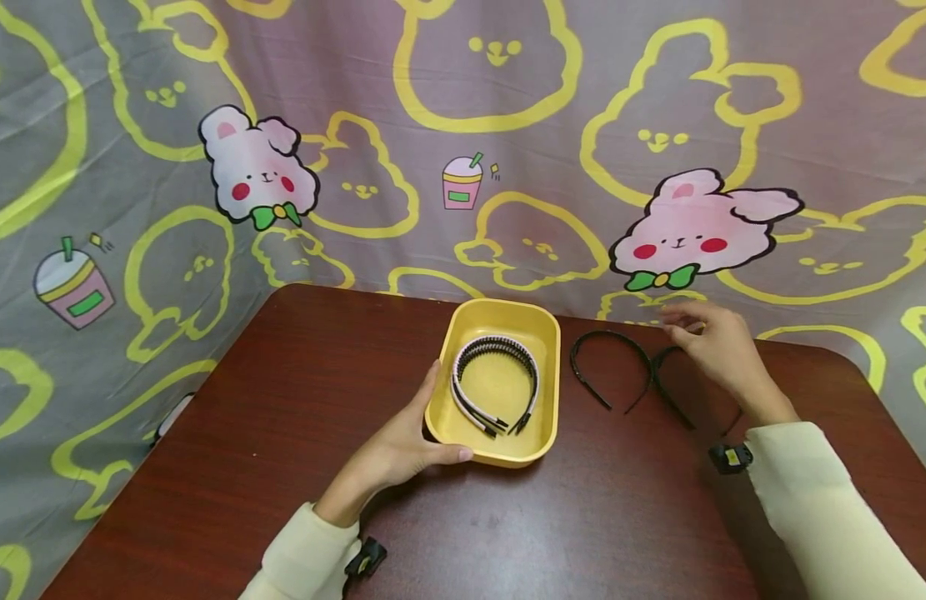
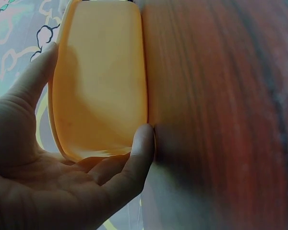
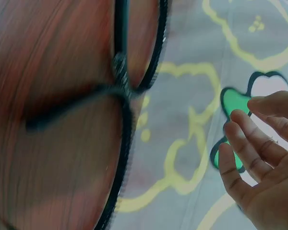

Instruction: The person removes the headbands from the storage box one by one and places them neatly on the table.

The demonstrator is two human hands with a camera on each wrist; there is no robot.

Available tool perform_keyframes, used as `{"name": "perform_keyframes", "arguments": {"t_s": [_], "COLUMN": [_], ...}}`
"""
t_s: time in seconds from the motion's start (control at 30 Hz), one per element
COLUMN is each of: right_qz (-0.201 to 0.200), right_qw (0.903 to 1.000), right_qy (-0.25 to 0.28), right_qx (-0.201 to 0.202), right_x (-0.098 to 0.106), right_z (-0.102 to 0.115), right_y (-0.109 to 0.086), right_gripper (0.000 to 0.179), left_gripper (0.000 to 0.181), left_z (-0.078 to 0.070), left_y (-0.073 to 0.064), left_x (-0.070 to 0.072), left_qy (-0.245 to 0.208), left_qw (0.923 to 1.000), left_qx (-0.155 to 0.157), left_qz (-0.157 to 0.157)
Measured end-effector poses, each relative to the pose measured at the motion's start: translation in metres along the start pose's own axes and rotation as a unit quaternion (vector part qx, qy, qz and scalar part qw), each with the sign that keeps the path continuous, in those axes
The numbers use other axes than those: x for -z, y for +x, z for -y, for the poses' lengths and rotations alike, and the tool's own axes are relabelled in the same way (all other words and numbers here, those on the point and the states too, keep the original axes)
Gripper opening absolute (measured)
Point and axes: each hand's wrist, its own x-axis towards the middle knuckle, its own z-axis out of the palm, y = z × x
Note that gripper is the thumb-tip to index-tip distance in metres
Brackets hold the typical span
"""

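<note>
Head view: the left hand (image 1: 395, 450) grips the yellow bin (image 1: 549, 367) at its near-left corner; the right hand (image 1: 713, 350), loosely spread and holding nothing, hovers over black headbands (image 1: 609, 333) on the counter (image 1: 620, 517), right of the bin. They look light, springy, best pinched mid-arch.

Head view looks forward-down, sharing five-o'clock tray (image 1: 500, 458) with close left wrist, four-o'clock headbands (image 1: 609, 333) with right wrist facing curtain (image 3: 192, 48).
</note>
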Motion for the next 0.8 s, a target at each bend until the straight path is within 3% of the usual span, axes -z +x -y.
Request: {"name": "perform_keyframes", "arguments": {"t_s": [0.27,0.53,0.8], "right_qz": [-0.007,0.008,0.001], "right_qw": [0.9992,0.9980,0.9949], "right_qy": [0.026,0.056,0.077], "right_qx": [0.031,0.026,0.066], "right_x": [-0.014,-0.030,-0.050], "right_z": [0.023,0.046,0.065], "right_y": [0.001,0.004,0.010], "right_gripper": [0.020,0.021,0.023], "left_gripper": [0.129,0.129,0.129], "left_z": [0.000,0.001,0.000], "left_y": [0.001,0.001,0.001], "left_x": [-0.001,0.000,-0.001], "left_qy": [0.004,0.008,0.005], "left_qw": [1.0000,0.9999,1.0000], "left_qx": [0.005,0.006,0.006], "left_qz": [-0.001,-0.002,-0.002]}}
